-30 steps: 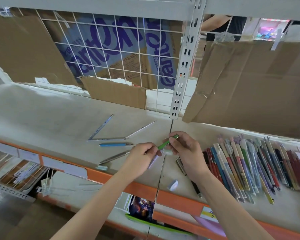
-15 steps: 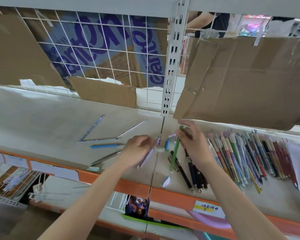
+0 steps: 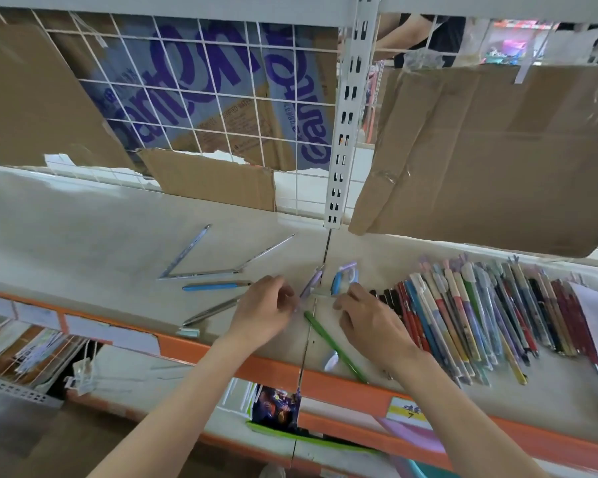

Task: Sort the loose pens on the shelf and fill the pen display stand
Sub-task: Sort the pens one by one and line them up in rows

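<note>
My left hand (image 3: 261,313) pinches a pale lilac pen (image 3: 309,282) that points up and right over the shelf seam. My right hand (image 3: 373,319) rests just right of it, its fingertips on a small pale green cap (image 3: 321,294). A green pen (image 3: 335,346) lies loose on the shelf between my wrists, slanting toward the front edge. A long row of sorted pens (image 3: 480,315) lies side by side to the right. Several loose pens lie to the left: a blue one (image 3: 211,287), a silver one (image 3: 209,310) and thin grey ones (image 3: 183,253). No display stand is in view.
The shelf (image 3: 83,236) has an orange front rail (image 3: 173,343). Torn cardboard (image 3: 491,157) hangs at the back right and another piece (image 3: 208,182) leans on the wire grid. A white upright post (image 3: 342,132) stands behind. A loose white cap (image 3: 330,361) and a pale cap (image 3: 189,332) lie near the edge.
My right hand has let go of the green pen, which now lies on the shelf, and has moved to the pale green cap. My left hand still holds the lilac pen.
</note>
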### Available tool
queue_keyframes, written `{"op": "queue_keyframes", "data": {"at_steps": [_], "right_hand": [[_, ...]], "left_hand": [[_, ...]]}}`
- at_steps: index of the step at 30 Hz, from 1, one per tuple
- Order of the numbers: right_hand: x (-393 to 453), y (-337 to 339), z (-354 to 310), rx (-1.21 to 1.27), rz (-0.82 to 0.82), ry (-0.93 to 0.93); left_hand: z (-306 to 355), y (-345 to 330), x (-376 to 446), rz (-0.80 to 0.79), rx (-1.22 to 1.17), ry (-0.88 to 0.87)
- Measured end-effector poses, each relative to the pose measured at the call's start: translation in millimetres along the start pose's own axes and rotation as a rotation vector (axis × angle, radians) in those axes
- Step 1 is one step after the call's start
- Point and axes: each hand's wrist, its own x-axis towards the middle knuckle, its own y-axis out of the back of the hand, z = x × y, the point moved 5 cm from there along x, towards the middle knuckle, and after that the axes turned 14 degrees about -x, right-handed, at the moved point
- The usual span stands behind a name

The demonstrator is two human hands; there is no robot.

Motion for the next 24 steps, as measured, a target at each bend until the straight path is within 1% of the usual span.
{"op": "queue_keyframes", "data": {"at_steps": [1,2,3,4,5,7,11,13,14,16,17,19,21,24], "right_hand": [[-1,3,0,-0.023,0.026,-0.011],[-1,4,0,-0.016,0.006,-0.048],[-3,2,0,0.007,-0.057,-0.081],[-4,-2,-4,0.023,-0.125,-0.077],[-4,-4,-8,0.009,-0.156,-0.05],[-5,-2,-11,-0.001,-0.148,-0.025],[-10,6,10,-0.019,-0.145,-0.114],[-13,10,8,0.031,-0.128,-0.023],[-15,10,2,0.108,-0.148,0.045],[-19,6,-12,0.259,-0.242,0.159],[-20,4,-17,0.292,-0.273,0.198],[-20,-1,-18,0.303,-0.278,0.224],[-17,-2,-13,0.299,-0.245,0.185],[-11,3,0,0.482,-0.16,-0.009]], "left_hand": [[1,-2,1,0.011,0.02,-0.008],[2,-3,1,0.016,0.033,-0.015],[2,-5,2,0.02,0.04,-0.02],[3,-7,3,0.027,0.044,-0.02],[4,-7,4,0.037,0.047,-0.011],[4,-7,7,0.051,0.059,0.024],[-1,-6,9,0.041,0.107,0.07],[-4,-5,9,0.041,0.116,0.075],[-5,-4,9,0.041,0.111,0.077],[-4,-3,9,0.049,0.071,0.07],[-3,-1,8,0.063,0.043,0.06],[0,4,5,0.099,-0.023,0.024],[3,8,0,0.111,-0.097,-0.011],[4,9,-9,0.07,-0.124,-0.038]]}}
